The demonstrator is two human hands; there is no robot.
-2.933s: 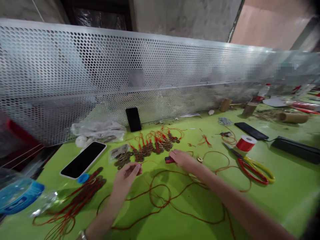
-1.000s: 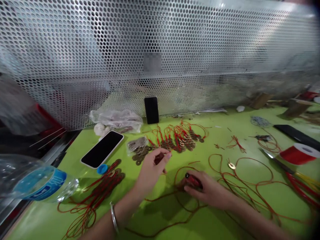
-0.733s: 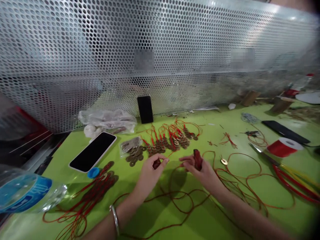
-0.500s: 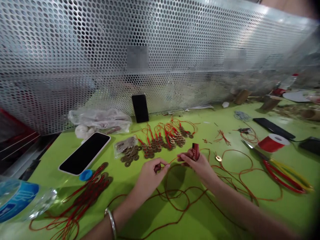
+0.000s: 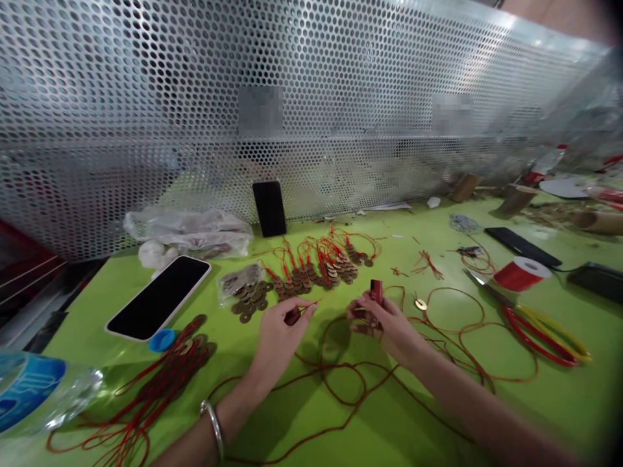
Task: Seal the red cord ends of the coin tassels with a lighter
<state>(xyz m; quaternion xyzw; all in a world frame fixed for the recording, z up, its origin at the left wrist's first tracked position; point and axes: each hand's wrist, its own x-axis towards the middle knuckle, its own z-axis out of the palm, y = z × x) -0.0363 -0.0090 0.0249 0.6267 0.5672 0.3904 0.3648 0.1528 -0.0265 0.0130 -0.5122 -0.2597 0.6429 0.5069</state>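
My left hand [image 5: 283,334] is closed in a pinch on a thin red cord [image 5: 318,301], whose short end sticks out past the fingertips to the right. My right hand [image 5: 384,321] is wrapped round a small red lighter [image 5: 376,292] with a dark top, held upright. A gap lies between the two hands. Beneath them, a long reddish cord [image 5: 357,402] runs in loose loops over the green table [image 5: 384,421]. One brass coin [image 5: 420,304] with a hole lies by the cord to the right. Behind the hands, coins on red cords [image 5: 304,275] lie in a row.
Scissors [image 5: 535,327] and a red thread spool [image 5: 520,274] lie at right. At left are a white-edged phone [image 5: 160,298], a blue cap [image 5: 162,340], a bottle [image 5: 34,389] and bundled corded coins [image 5: 175,370]. A dark phone [image 5: 269,209] leans on the perforated metal screen [image 5: 341,78].
My hands have moved apart. The cord stretched between them is now only in my left hand, its end free. My right hand keeps the lighter. The view has shifted slightly.
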